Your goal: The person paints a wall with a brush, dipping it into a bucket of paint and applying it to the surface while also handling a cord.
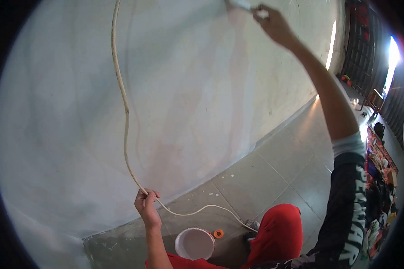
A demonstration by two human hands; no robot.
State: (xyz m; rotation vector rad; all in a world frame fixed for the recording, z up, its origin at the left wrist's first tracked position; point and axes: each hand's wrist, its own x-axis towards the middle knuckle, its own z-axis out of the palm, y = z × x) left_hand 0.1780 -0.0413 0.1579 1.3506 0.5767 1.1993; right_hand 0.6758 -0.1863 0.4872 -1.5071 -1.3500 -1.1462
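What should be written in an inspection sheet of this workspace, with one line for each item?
Surface: pale wall with uneven pinkish patches; tiled floor with white spots.
Job's things: bucket on the floor; brush-like tool, cut off by the picture's top edge.
Clutter: orange ring beside the bucket; mixed pile at far right.
Hands: left hand holds the cable; right hand holds the brush-like tool.
Cables: one, from the top edge through the left hand, then towards the red-clad knee.
Surroundings: dark slatted panel and bright gap, upper right.
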